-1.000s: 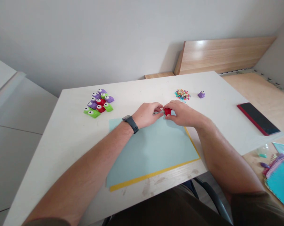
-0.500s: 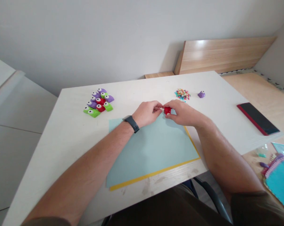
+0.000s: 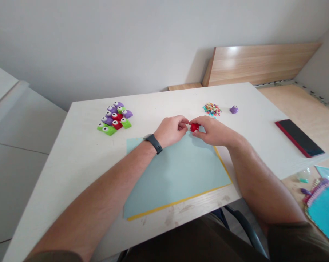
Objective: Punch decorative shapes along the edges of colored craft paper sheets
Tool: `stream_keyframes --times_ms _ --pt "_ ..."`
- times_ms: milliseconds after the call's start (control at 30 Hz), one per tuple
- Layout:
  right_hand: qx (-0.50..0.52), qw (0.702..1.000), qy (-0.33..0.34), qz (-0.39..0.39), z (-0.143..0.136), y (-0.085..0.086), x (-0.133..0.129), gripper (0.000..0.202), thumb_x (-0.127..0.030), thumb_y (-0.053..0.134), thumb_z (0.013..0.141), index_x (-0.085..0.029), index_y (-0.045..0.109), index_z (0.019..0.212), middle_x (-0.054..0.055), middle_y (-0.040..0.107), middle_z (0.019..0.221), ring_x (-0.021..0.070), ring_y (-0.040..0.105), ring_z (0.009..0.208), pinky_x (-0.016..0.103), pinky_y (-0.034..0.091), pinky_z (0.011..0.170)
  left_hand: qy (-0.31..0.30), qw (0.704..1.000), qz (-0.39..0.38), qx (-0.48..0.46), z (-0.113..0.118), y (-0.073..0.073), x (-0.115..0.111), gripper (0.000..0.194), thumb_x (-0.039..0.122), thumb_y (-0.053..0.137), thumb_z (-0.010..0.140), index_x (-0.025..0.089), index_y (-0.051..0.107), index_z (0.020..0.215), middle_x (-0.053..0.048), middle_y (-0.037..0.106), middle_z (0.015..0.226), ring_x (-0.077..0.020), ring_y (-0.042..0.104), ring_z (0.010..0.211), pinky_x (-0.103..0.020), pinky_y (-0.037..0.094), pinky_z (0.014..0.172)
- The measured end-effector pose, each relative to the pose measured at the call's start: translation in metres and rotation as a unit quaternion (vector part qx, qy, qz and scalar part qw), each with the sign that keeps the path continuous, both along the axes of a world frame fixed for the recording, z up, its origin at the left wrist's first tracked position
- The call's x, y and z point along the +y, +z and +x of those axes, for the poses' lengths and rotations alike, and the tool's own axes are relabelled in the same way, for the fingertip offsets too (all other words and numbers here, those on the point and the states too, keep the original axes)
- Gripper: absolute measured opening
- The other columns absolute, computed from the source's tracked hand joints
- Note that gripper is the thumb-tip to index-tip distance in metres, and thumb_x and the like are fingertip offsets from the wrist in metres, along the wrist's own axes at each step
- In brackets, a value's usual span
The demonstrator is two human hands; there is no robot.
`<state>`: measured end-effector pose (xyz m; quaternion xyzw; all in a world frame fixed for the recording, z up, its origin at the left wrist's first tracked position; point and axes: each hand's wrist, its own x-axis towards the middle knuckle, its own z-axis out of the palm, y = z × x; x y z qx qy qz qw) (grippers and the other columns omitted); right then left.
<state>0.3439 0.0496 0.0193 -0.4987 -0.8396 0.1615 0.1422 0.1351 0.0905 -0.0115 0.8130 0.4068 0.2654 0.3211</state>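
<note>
My right hand (image 3: 208,130) grips a small red piece (image 3: 194,127) between thumb and fingers, over the far edge of the pale blue sheet (image 3: 175,174). Just left of the piece is my left hand (image 3: 174,129), its fingers curled and pinched together close to the right fingertips; whatever it holds is too small to make out. A pile of small colourful bits (image 3: 212,109) lies beyond my right hand. Right of that pile sits a single purple figure with an eye (image 3: 234,109). Several purple, green and red eyed figures (image 3: 117,116) stand grouped at the back left.
The blue sheet has a yellow border on the white table (image 3: 79,145). A black and red tablet-like object (image 3: 299,138) lies at the table's right. Below it are a turquoise cloth (image 3: 324,209) and a small clear container (image 3: 303,175). A wooden headboard (image 3: 257,63) stands behind.
</note>
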Motion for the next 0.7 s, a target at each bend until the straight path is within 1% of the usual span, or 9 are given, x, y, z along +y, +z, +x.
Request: stream_keyframes --times_ms 367,700 --pt "0.003 1.000 0.000 -0.004 -0.0013 0.0026 -0.0009 0.028 -0.024 0.064 0.089 -0.017 0.069 0.115 0.010 0.073 0.106 0.0252 0.066 0.098 0.037 0.049 0.090 -0.002 1.000 -0.004 -0.029 -0.0006 0.0006 -0.0021 0.015 0.019 0.063 0.083 0.020 0.067 0.097 0.000 0.075 0.085 -0.0146 0.070 0.076 -0.027 0.053 0.070" --pt "-0.004 1.000 -0.002 -0.007 -0.0023 0.0025 -0.0016 0.027 -0.025 0.064 0.089 -0.016 0.069 0.114 0.011 0.073 0.107 0.0254 0.066 0.099 0.036 0.048 0.090 -0.011 0.999 0.008 -0.040 0.0007 -0.0061 -0.0030 0.014 0.019 0.060 0.083 0.021 0.061 0.097 0.000 0.072 0.084 -0.0143 0.067 0.074 -0.027 0.052 0.069"
